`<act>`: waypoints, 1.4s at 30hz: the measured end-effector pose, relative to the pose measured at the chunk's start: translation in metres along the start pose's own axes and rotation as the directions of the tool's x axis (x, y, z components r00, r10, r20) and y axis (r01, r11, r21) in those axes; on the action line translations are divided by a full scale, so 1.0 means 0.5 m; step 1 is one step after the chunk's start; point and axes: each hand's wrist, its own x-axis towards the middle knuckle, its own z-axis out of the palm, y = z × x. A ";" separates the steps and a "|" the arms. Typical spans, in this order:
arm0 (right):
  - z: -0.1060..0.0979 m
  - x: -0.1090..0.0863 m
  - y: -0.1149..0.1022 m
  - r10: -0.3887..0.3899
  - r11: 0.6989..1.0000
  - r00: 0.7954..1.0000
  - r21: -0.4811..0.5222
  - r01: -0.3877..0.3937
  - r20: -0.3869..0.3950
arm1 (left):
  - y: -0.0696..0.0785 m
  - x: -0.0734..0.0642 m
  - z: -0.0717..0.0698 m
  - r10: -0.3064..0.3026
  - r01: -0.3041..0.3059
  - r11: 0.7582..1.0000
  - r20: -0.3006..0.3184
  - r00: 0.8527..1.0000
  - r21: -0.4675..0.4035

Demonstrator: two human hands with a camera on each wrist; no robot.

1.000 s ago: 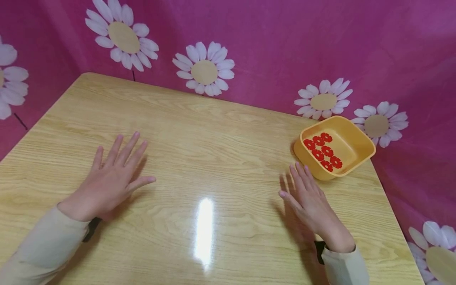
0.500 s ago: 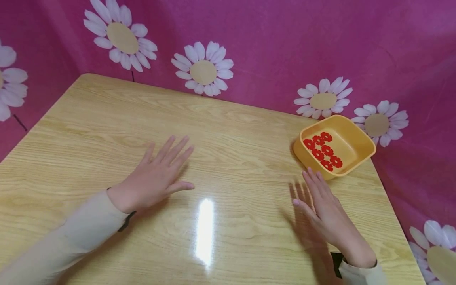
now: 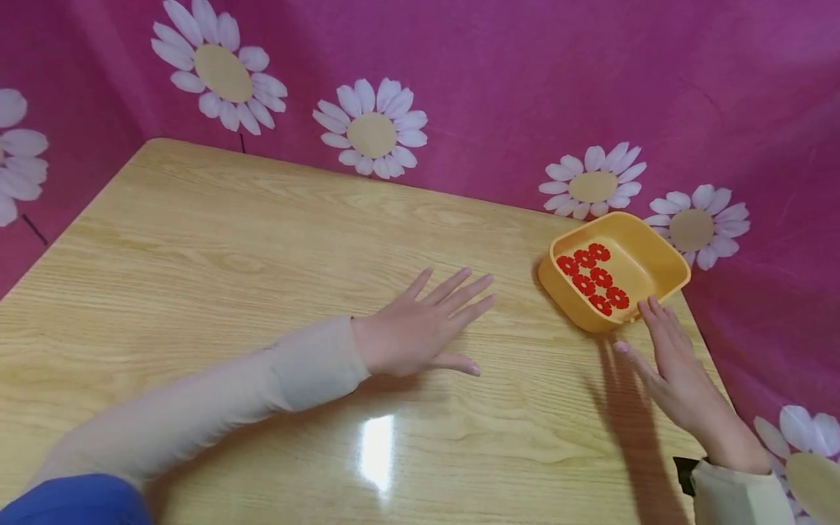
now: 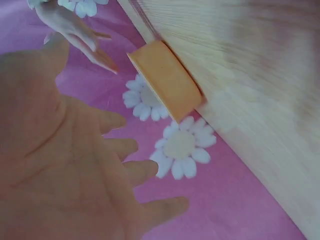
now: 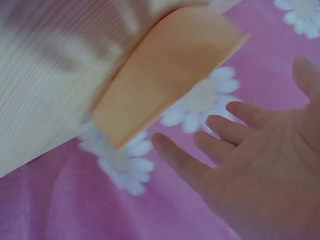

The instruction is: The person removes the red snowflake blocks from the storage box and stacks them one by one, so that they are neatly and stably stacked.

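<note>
A yellow plastic tub [image 3: 571, 300] stands near the table's far right corner, with several red flower-shaped pieces [image 3: 600, 277] showing on its inside. My left hand [image 3: 420, 328] is held over the middle of the table, fingers straight and spread, pointing towards the tub but apart from it. Just to the tub's near right is my right hand [image 3: 679, 379], its fingers extended and fingertips overlapping the rim in the head view. Neither hand holds anything. In the right wrist view the tub's outer side [image 5: 170, 70] lies beyond the fingers [image 5: 177, 157].
The wood-grain table [image 3: 262, 240] runs back to a magenta cloth [image 3: 485, 95] printed with white daisies, which also hangs along its left and right sides. A bright light reflection [image 3: 377, 452] lies on the near tabletop. A blue patch [image 3: 79, 502] shows at the lower left.
My left hand has swept right across the table, from its left part to the middle. My right hand has moved right, along the tub's near side. The tub has stayed in place.
</note>
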 end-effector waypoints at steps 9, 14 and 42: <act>-0.055 0.080 0.138 0.075 0.997 0.997 -0.017 -0.074 0.013 | 0.073 0.152 0.001 0.060 -0.056 0.998 0.144 0.988 -0.027; -0.083 0.141 0.198 0.044 0.998 0.998 -0.038 -0.045 -0.038 | 0.105 0.222 0.011 0.040 -0.039 0.999 0.175 0.984 -0.008; -0.061 0.208 0.256 0.237 0.972 0.964 -0.040 -0.234 0.121 | 0.109 0.322 0.066 -0.021 0.003 0.990 0.119 0.993 0.143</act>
